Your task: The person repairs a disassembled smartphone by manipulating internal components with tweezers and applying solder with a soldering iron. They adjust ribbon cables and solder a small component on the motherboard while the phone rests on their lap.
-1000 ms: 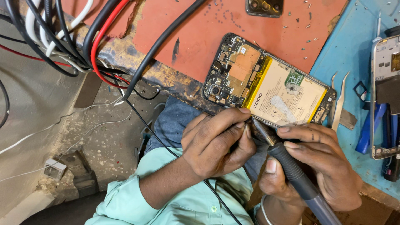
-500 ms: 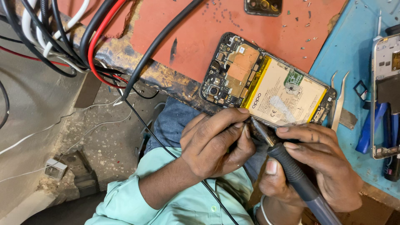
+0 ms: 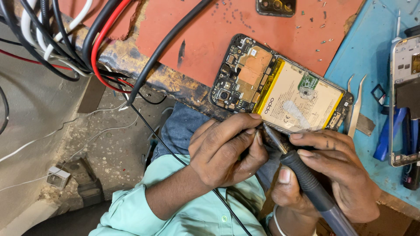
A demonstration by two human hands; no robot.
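An opened phone lies back-up at the edge of a red mat, showing its circuit board and a pale battery with yellow edges. Just below it, my left hand pinches a small dark part between thumb and fingertips; the part is mostly hidden. My right hand grips a pen-shaped tool with a dark handle. Its metal tip touches the pinched part at my left fingertips.
Thick black, red and white cables hang over the bench's left corner. Tweezers, a second phone frame and blue tools lie on the blue mat at right. Small screws are scattered on the red mat.
Both hands keep the same hold and pose. Only the view has shifted slightly.
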